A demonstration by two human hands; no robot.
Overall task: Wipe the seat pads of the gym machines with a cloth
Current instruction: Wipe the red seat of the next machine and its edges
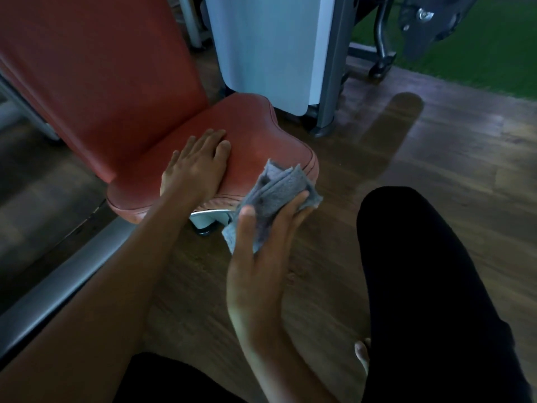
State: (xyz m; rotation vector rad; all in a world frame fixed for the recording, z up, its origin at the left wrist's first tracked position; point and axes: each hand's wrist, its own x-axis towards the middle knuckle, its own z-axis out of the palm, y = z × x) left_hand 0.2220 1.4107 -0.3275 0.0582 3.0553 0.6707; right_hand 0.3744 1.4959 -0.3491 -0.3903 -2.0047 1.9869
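Note:
A red padded seat of a gym machine sits in the middle left, with its red backrest rising behind it. My left hand rests flat on the seat pad near its front edge, fingers straight. A folded grey cloth is held in my right hand, just off the seat's front right corner and above the floor. The thumb and fingers pinch the cloth from both sides.
A white panel and grey post of the machine stand behind the seat. A grey frame rail runs along the lower left. The floor is wood, with green turf at the far right. My black-clad knee fills the lower right.

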